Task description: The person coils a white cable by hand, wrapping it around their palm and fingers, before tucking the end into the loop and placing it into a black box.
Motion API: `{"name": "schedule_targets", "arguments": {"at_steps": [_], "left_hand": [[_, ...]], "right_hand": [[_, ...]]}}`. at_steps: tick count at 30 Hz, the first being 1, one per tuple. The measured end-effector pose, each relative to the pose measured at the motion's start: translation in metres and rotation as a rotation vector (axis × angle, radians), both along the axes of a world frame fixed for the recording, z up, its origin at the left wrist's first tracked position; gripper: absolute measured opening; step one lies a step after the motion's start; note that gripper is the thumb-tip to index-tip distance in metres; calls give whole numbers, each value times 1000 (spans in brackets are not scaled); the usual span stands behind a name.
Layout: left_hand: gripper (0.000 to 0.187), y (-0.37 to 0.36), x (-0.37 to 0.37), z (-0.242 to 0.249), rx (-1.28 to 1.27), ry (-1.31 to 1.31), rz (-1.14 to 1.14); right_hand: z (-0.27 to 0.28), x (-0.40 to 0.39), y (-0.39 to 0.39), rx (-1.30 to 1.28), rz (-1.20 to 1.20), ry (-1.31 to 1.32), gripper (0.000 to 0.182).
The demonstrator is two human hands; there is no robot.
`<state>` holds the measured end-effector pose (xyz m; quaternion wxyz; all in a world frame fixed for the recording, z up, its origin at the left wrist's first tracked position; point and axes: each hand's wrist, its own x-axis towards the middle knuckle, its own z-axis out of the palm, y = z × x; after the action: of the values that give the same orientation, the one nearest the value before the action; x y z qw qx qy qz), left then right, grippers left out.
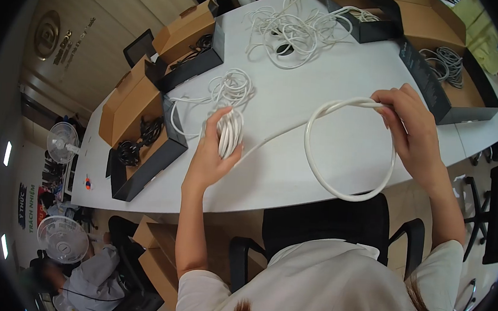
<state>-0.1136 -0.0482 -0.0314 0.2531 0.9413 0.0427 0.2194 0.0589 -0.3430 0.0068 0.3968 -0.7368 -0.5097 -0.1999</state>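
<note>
My left hand [211,152] is closed around a coiled bundle of white cable [231,133], held above the table. From that bundle a strand runs right to a wide loop of the same cable [348,196]. My right hand [408,124] pinches the loop at its upper right, between thumb and fingers. Just beyond my left hand, a loose coil of thinner white cable [231,87] lies on the table, partly hidden by the bundle.
Open boxes with black cables [140,141] stand at the left. A white cable tangle [297,30] lies at the back. At the right is an open box [469,105] holding a grey cable coil [448,66]. A black chair [328,220] stands at the table's near edge. Another person [90,277] sits lower left.
</note>
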Motion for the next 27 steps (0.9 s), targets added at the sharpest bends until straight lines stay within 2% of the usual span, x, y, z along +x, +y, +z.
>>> {"name": "schedule_targets", "arguments": {"at_steps": [3, 8, 11, 13, 16, 19, 20, 21, 23, 24, 27], "left_hand": [[72, -27, -13, 5, -626, 140, -156], [86, -41, -13, 5, -1256, 87, -467], [103, -44, -5, -3, -1276, 53, -680], [107, -61, -3, 12, -1167, 50, -611], [104, -65, 1, 13, -1479, -39, -778], [93, -66, 10, 17, -1918, -366, -1060], [84, -61, 15, 21, -2017, -408, -1185], [69, -61, 17, 27, -2130, -547, -1139], [45, -60, 25, 38, -2176, -773, -933], [16, -57, 28, 42, -2222, -772, -897], [19, -57, 39, 33, -2140, -761, -796]], "right_hand": [[3, 14, -1, 61, -45, -114, 10], [9, 28, 2, 80, -98, -202, 10], [2, 41, 3, 69, -105, -182, 12], [-9, 49, 8, 73, -86, -106, 12], [-22, 56, 17, 50, -62, -2, 11], [-35, 54, 32, -14, 3, 97, 13], [-41, 49, 38, -47, 30, 113, 13], [-45, 43, 44, -80, 60, 128, 14], [-53, 21, 56, -174, 158, 58, 16], [-58, 9, 62, -190, 234, 85, 17], [-63, -12, 75, -88, 257, 161, 18]]}}
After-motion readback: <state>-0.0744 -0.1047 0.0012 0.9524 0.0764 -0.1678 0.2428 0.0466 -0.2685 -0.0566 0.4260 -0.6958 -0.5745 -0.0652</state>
